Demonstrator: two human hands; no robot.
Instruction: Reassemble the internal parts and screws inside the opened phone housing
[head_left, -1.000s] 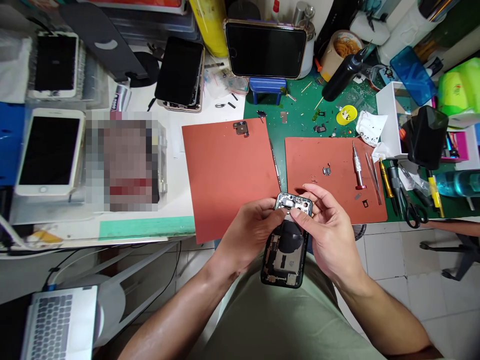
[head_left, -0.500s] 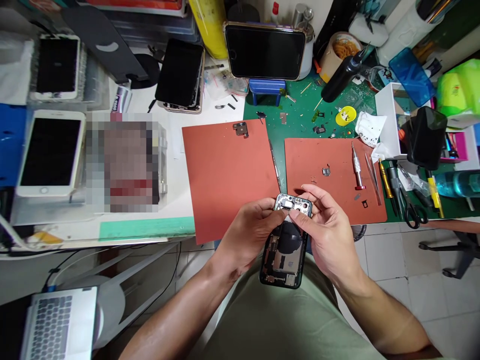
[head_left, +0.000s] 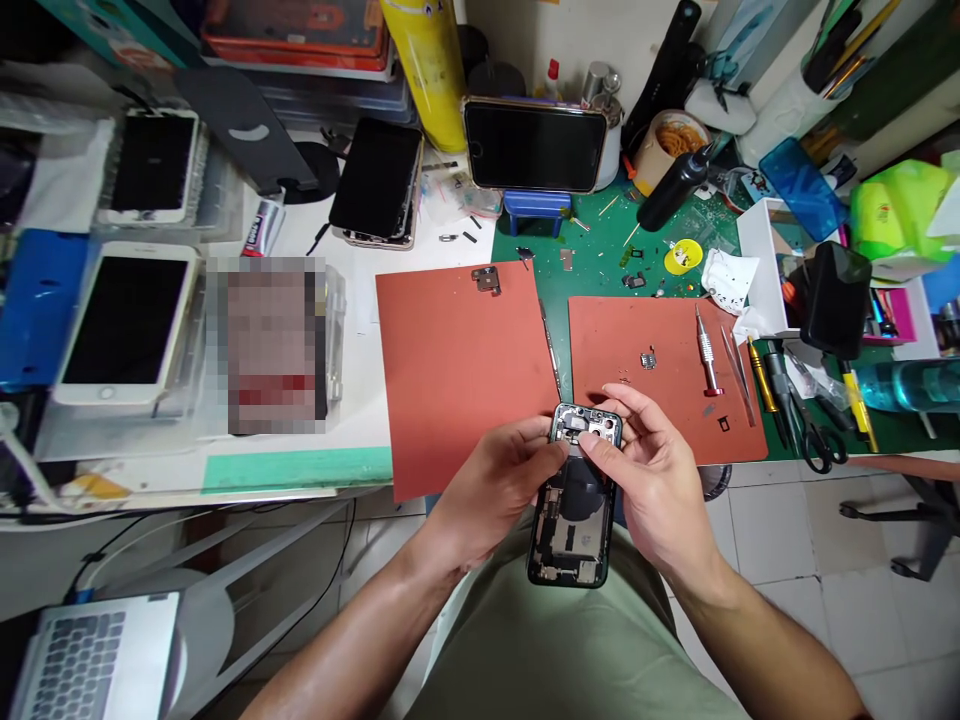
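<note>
An opened smartphone (head_left: 574,520), its inner parts bare, is held between my two hands over my lap at the table's front edge. My left hand (head_left: 506,480) grips its left side, thumb on the upper part of the frame. On the other side my right hand (head_left: 645,460) is closed round the upper right edge, its thumb pressing near the camera openings. Both thumb tips lie close together; anything tiny under them is hidden. Just beyond the phone's top lies a thin metal pry tool (head_left: 550,350) between two red-brown mats (head_left: 465,360).
On the right mat lie a screwdriver (head_left: 706,350), tweezers (head_left: 739,375) and small parts. Scissors (head_left: 821,450) rest right of it. A phone (head_left: 535,145) leans on a blue stand at the back. Several other phones lie left; a laptop (head_left: 105,650) sits low left.
The whole view has shifted slightly, so the table appears lower. My left thumb has slid back a little from the phone's top, showing more of the parts there. Both hands keep their grip.
</note>
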